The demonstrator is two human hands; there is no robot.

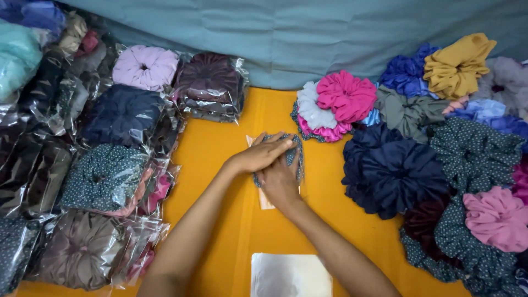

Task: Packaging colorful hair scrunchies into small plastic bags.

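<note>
Head view — both hands meet at the centre of the orange tabletop (231,231), pressed onto one dark dotted fabric scrunchie (292,149). It lies directly under the palms, on top of a clear flat plastic sleeve (266,200) whose long axis runs away from the person. The left hand (261,155) comes in from the left, flat, fingers nearly straight and together, covering the scrunchie's upper part. The right hand (279,181) sits just below and partly under it, fingers curled onto the fabric; how tight its grip is, I cannot tell. Both hands touch it, so neither is nearer. Loose scrunchies pile (418,165) to the right; bagged scrunchies (110,170) stack left — both well apart. A second shiny sleeve (291,275) lies near the bottom edge.
</note>
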